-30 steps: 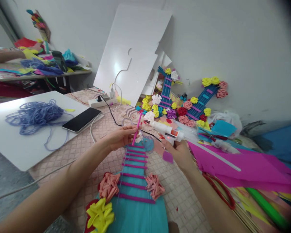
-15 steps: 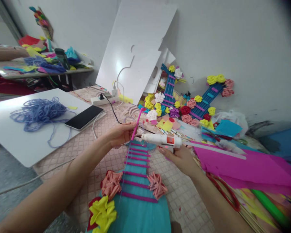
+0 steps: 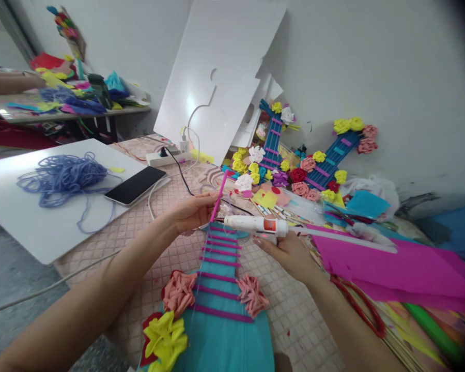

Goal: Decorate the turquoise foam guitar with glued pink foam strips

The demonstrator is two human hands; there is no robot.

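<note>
Pinched in my left hand (image 3: 197,212) is a thin magenta strip (image 3: 220,195), slanting upward. My right hand (image 3: 284,253) is closed around a white glue gun (image 3: 251,225), whose nozzle points left at the lower end of the strip. A long clear glue stick (image 3: 344,239) sticks out of its back. Below both hands lies a teal guitar-shaped piece (image 3: 228,346) with several magenta bars (image 3: 220,290) across its neck. Salmon flowers (image 3: 252,295) and a yellow flower (image 3: 165,338) sit along its edges. A pale blue thread runs down the neck.
On the left, a white board (image 3: 34,237) carries blue yarn (image 3: 64,178) and a phone (image 3: 136,186). Behind are a power strip (image 3: 166,157) and flower-covered blue guitar shapes (image 3: 329,160). Magenta sheets (image 3: 391,274) and red-handled scissors (image 3: 360,305) lie right. Another person's arm (image 3: 11,82) is at the far-left table.
The view has shifted very slightly. Both hands keep nearly the same pose, with the glue gun's nozzle still at the lower end of the magenta strip.
</note>
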